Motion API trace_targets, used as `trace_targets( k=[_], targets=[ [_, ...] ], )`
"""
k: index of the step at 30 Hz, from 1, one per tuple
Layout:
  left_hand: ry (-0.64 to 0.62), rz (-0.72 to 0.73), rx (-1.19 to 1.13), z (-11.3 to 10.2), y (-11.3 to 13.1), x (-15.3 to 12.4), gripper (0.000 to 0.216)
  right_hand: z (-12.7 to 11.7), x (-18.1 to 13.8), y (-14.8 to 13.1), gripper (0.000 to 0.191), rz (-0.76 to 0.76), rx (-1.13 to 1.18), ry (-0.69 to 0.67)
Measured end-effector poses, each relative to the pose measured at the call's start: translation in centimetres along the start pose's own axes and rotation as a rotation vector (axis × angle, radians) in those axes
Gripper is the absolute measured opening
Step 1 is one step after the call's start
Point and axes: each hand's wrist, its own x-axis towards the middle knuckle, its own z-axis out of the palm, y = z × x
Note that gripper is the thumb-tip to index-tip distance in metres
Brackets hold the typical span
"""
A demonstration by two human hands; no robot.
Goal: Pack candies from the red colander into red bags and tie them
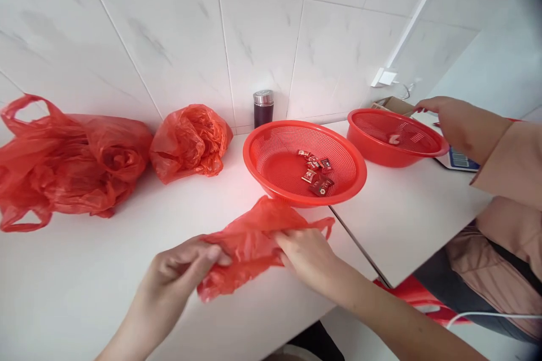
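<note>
Above the front part of the white table, a thin red plastic bag is stretched between my hands. My left hand pinches its left end between thumb and fingers. On the bag's right side, my right hand has its fingers closed on the plastic, with the fingertips partly hidden in the folds. A handle loop sticks out beyond the right hand. Just behind the bag stands a red perforated basket with several small wrapped packets lying in its bottom.
Bunched red bags and a smaller crumpled bag lie at the left. A dark flask stands by the tiled wall. At right, a co-worker's arm reaches past a second red basket and a scale. A seam divides the tables.
</note>
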Motion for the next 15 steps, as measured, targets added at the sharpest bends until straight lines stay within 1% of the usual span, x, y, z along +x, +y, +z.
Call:
trace_targets(
  k=[1, 3, 4, 5, 6, 8, 10, 11, 13, 14, 15],
  targets=[
    [0.084, -0.042, -0.151, -0.8, 0.0, 0.2, 0.036, 0.1, -0.1, 0.7, 0.024, 0.020, -0.015, -0.073],
    [0.269, -0.084, -0.399, -2.5, 0.2, 0.9, 0.039, -0.4, -0.7, 1.7, 0.040, 0.060, 0.007, -0.185],
    [0.351, -0.087, -0.466, -3.3, 0.3, 1.2, 0.038, -0.9, -1.1, 2.0, 0.046, 0.085, 0.032, -0.223],
    [0.399, -0.085, -0.481, -4.0, 0.3, 1.6, 0.036, -1.5, -1.6, 2.1, 0.050, 0.111, 0.063, -0.254],
    [0.395, -0.084, -0.444, -4.4, 0.2, 1.9, 0.032, -2.1, -1.9, 2.2, 0.052, 0.133, 0.093, -0.277],
    [0.285, -0.074, -0.238, -4.5, -0.2, 2.2, 0.027, -2.8, -2.4, 2.0, 0.054, 0.147, 0.139, -0.281],
    [0.120, -0.039, 0.060, -3.7, -0.9, 2.2, 0.035, -2.8, -2.5, 1.5, 0.057, 0.123, 0.180, -0.239],
    [0.050, -0.007, 0.196, -3.2, -1.2, 2.2, 0.037, -2.6, -2.3, 1.1, 0.055, 0.105, 0.200, -0.198],
    [-0.037, 0.074, 0.397, -2.1, -1.9, 2.0, 0.041, -2.0, -1.6, 0.4, 0.044, 0.021, 0.241, -0.091],
    [-0.059, 0.110, 0.465, -1.6, -2.1, 1.9, 0.043, -1.7, -1.1, 0.1, 0.040, -0.040, 0.245, -0.043],
    [-0.068, 0.147, 0.517, -1.3, -2.3, 1.8, 0.047, -1.3, -0.5, -0.1, 0.040, -0.106, 0.227, -0.001]
  ],
)
